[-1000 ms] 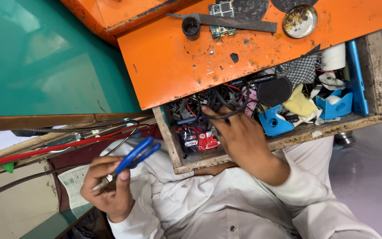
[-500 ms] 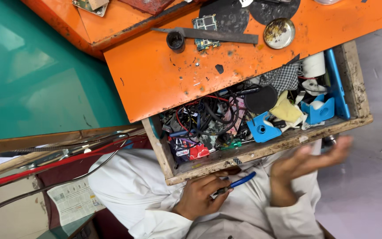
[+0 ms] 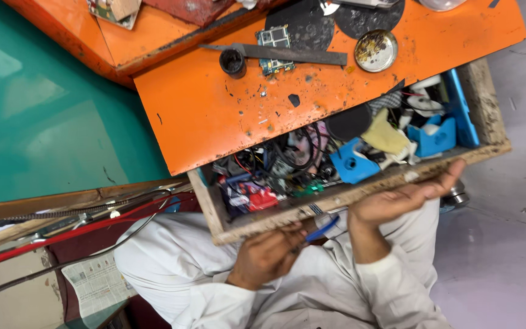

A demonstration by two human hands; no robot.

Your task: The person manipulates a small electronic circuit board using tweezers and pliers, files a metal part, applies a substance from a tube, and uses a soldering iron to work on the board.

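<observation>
The blue-handled tool (image 3: 322, 229) sits gripped in the left hand (image 3: 267, 256) beside the wooden drawer (image 3: 360, 194). The right hand (image 3: 404, 198) lies open, flat against the drawer's near edge, holding nothing.

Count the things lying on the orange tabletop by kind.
Round black cup: 1
Green circuit board: 1
Long grey metal bar: 1
Round metal dish: 1
Dark round discs: 2
Total: 6

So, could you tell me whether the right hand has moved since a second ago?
Yes. The right hand has come out of the wooden drawer and now lies flat against its front edge.
</observation>
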